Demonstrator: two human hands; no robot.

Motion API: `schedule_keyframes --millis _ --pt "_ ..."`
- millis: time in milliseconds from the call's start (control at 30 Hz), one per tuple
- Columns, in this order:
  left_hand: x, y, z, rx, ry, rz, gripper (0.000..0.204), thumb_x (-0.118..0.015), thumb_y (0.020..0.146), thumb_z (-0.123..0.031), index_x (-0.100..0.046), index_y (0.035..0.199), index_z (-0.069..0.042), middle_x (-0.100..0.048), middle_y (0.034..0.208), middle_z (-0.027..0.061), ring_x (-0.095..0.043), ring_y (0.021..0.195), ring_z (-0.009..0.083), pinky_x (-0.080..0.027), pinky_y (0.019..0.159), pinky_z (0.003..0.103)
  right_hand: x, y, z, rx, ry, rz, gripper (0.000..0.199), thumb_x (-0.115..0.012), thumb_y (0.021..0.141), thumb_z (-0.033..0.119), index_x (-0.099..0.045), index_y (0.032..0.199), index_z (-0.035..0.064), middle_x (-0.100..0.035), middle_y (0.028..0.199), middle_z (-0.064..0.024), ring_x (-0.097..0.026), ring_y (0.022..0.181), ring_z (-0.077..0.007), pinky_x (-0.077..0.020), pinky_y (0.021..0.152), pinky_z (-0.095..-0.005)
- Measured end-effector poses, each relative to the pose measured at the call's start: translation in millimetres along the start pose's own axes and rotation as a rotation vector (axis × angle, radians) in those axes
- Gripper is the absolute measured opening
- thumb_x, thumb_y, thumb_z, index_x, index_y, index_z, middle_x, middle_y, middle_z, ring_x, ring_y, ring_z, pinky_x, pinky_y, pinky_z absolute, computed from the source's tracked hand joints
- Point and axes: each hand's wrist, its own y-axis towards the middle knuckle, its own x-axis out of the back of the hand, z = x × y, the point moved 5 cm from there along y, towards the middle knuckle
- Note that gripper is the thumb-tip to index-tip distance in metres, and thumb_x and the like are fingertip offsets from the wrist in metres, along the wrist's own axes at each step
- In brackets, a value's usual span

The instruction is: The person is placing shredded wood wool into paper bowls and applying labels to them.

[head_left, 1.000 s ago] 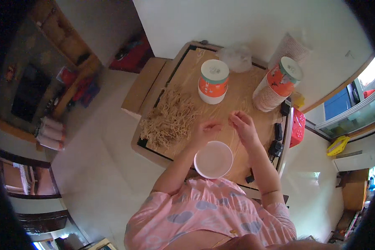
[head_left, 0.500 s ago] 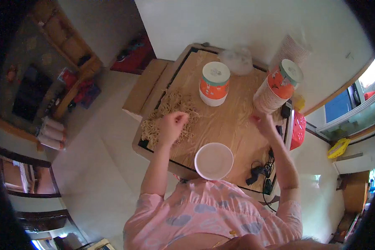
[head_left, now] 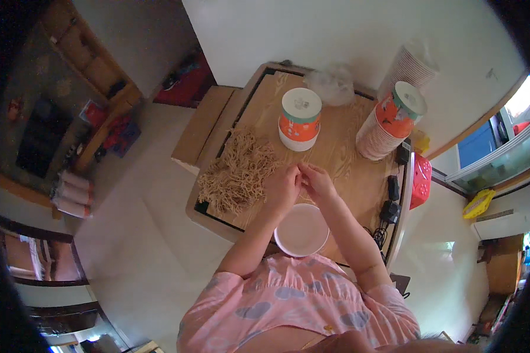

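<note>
Pale wood grain is showing matt across the tabletop (head_left: 341, 159), the tan noodle heap (head_left: 237, 172) is looking dry, rough and stringy, the white bowl (head_left: 301, 230) is gleaming smooth like plastic, and crinkled clear plastic (head_left: 333, 82) is glinting behind.

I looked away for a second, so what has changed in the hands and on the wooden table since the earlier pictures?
Half a second ago the hands were apart, the left on the tan noodle-like pile, the right near the stacked cups. Now the left hand and right hand have come together above the white round bowl, fingertips meeting; whether they hold strands is unclear. The bowl, pile and orange-and-white lidded tub stayed put.
</note>
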Motion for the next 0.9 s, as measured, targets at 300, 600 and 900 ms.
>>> schedule_keyframes --millis 300,600,900 --pt "-3.7 -36.2 29.3 0.153 -0.234 0.068 0.006 -0.062 0.070 -0.006 -0.056 0.071 -0.006 -0.058 0.067 0.0103 -0.058 0.062 0.0283 -0.045 0.053 0.038 43.7 23.3 50.1 0.210 -0.079 -0.160 0.019 -0.055 0.085 0.015 -0.062 0.097 0.0014 -0.062 0.087 -0.0054 -0.058 0.081 -0.0127 -0.0462 0.070 -0.0238" --pt "2.9 -29.2 28.7 0.052 -0.340 0.120 0.013 -0.064 0.074 -0.009 -0.061 0.085 -0.004 -0.062 0.079 0.0123 -0.061 0.073 0.0255 -0.047 0.063 0.031 41.7 21.4 90.6 0.328 0.063 -0.058 0.019 -0.052 0.088 0.016 -0.060 0.097 0.0016 -0.059 0.082 -0.0037 -0.056 0.073 -0.0132 -0.0459 0.067 -0.0257" --pt "12.9 48.7 -0.9 0.302 -0.915 0.210 0.010 -0.063 0.079 -0.010 -0.063 0.088 -0.006 -0.063 0.086 0.0021 -0.058 0.081 0.0096 -0.046 0.074 0.025 -18.1 -20.3 77.0 0.359 -0.689 0.199 0.013 -0.054 0.087 0.015 -0.057 0.084 0.0023 -0.050 0.068 0.0019 -0.045 0.061 -0.0057 -0.0368 0.052 -0.0221"
